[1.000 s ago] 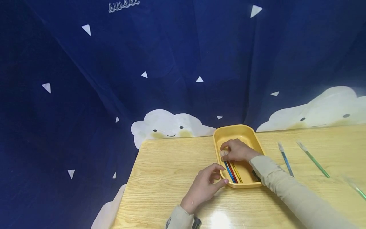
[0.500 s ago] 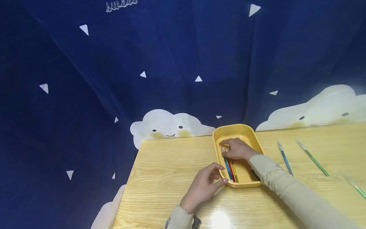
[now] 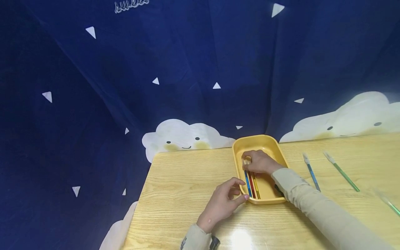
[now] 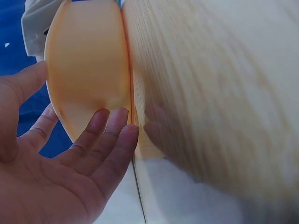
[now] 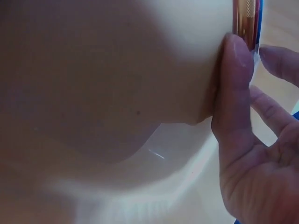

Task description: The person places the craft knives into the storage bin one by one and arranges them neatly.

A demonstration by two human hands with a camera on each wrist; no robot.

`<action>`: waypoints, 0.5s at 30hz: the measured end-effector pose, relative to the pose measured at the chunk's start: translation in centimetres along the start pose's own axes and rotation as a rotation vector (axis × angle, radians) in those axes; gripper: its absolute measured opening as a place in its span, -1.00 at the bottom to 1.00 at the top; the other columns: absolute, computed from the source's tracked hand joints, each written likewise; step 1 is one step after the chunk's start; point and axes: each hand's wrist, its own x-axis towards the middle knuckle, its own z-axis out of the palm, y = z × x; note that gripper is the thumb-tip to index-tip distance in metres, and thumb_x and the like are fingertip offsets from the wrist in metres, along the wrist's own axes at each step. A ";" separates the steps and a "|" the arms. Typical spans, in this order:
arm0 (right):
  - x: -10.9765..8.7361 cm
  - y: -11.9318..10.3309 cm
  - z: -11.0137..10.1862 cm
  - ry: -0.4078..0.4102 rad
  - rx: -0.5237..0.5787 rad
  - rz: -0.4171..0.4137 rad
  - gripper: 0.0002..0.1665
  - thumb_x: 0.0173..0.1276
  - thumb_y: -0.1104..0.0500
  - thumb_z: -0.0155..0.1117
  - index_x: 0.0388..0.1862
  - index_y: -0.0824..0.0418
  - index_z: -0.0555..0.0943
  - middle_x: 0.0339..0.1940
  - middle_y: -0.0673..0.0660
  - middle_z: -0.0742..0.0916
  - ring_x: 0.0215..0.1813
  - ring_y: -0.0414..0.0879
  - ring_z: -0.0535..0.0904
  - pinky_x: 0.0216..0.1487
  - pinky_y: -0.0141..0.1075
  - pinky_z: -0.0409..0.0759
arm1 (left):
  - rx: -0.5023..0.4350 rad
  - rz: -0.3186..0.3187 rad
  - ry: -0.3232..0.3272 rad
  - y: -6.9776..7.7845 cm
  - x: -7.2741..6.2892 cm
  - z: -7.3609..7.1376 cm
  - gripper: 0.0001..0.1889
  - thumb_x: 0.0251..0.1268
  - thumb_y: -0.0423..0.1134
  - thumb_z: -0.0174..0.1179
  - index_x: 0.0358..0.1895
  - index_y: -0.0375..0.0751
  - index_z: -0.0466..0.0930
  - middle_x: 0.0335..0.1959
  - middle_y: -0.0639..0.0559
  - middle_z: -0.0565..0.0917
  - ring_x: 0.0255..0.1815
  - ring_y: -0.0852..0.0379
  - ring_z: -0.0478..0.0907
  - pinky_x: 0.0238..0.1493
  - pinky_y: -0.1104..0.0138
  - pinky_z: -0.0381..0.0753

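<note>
A pale table [image 3: 187, 173] with a wood-grain top spreads out to both sides of the yellow tray [image 3: 268, 201], which lies directly on it with its far end close to the table's back edge, while a bright patch of glare [image 3: 240, 239] shows on the near side of the tray. To the right of the tray lies a slim blue tool [image 3: 311, 172] with a clear tip pointing away, then farther from the tray a green tool [image 3: 341, 172], likewise clear-tipped, and farthest right of the tray a light-green tool [image 3: 391, 206], partly cut off.

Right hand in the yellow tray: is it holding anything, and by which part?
The right hand pinches a blue pen-like tool, a red one and a yellow one by their pale far ends.
</note>
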 end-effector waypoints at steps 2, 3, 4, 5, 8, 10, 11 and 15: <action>-0.1 -0.1 -0.1 0.002 0.004 -0.001 -0.54 0.29 0.11 0.39 0.14 0.23 0.61 -0.66 0.01 0.62 -0.66 -0.18 0.56 -0.58 -0.38 0.53 | -0.004 -0.002 -0.001 0.0 0.0 0.0 -0.64 0.39 0.03 0.38 0.18 0.09 0.63 0.13 0.08 0.76 -0.03 0.25 0.70 0.05 0.34 0.65; -0.2 -0.1 -0.2 -0.003 0.014 0.001 -0.51 0.28 0.11 0.39 0.16 0.25 0.60 -0.66 0.02 0.62 -0.66 -0.17 0.55 -0.57 -0.38 0.53 | -0.008 -0.003 -0.002 0.0 0.0 0.0 -0.63 0.39 0.03 0.38 0.18 0.09 0.63 0.13 0.08 0.76 -0.02 0.26 0.70 0.06 0.34 0.66; -0.2 -0.1 -0.3 -0.008 0.027 0.009 -0.48 0.25 0.13 0.38 0.18 0.27 0.58 -0.65 0.02 0.62 -0.65 -0.17 0.55 -0.56 -0.37 0.53 | -0.014 -0.006 -0.004 0.0 0.0 0.1 -0.63 0.39 0.03 0.38 0.18 0.09 0.63 0.13 0.08 0.76 -0.02 0.26 0.70 0.06 0.33 0.67; -0.3 -0.1 -0.4 -0.012 0.039 0.014 -0.46 0.22 0.16 0.37 0.19 0.29 0.56 -0.64 0.03 0.62 -0.64 -0.17 0.55 -0.55 -0.37 0.52 | -0.019 -0.007 -0.006 0.0 0.0 0.1 -0.63 0.39 0.03 0.38 0.18 0.08 0.63 0.13 0.08 0.76 -0.02 0.27 0.70 0.07 0.33 0.67; -0.4 -0.1 -0.7 -0.024 0.080 0.033 -0.45 0.10 0.28 0.29 0.14 0.31 0.54 -0.65 0.04 0.61 -0.63 -0.16 0.54 -0.54 -0.38 0.50 | -0.026 -0.012 -0.009 0.1 0.0 0.1 -0.62 0.39 0.02 0.38 0.19 0.07 0.63 0.13 0.08 0.76 -0.03 0.29 0.69 0.08 0.31 0.67; -0.3 -0.1 -0.8 -0.033 0.103 0.038 -0.48 0.04 0.35 0.23 0.07 0.30 0.55 -0.68 0.04 0.60 -0.65 -0.16 0.54 -0.56 -0.39 0.49 | -0.024 -0.014 -0.008 0.1 0.0 0.0 -0.62 0.39 0.02 0.38 0.19 0.07 0.63 0.13 0.07 0.76 -0.03 0.29 0.69 0.08 0.31 0.67; -0.3 0.0 -0.8 -0.035 0.112 0.039 -0.51 0.03 0.36 0.23 0.03 0.29 0.55 -0.70 0.03 0.60 -0.65 -0.16 0.53 -0.57 -0.40 0.48 | -0.022 -0.013 -0.007 0.1 0.0 0.0 -0.62 0.39 0.01 0.38 0.19 0.07 0.63 0.13 0.07 0.76 -0.03 0.29 0.70 0.09 0.31 0.67; -0.3 -0.1 -0.8 -0.035 0.128 0.041 -0.61 0.09 0.35 0.30 -0.04 0.27 0.56 -0.73 0.04 0.60 -0.67 -0.16 0.53 -0.57 -0.41 0.47 | -0.019 -0.013 -0.004 0.2 0.0 0.0 -0.62 0.39 0.01 0.38 0.19 0.08 0.63 0.15 0.07 0.76 -0.02 0.27 0.70 0.10 0.30 0.67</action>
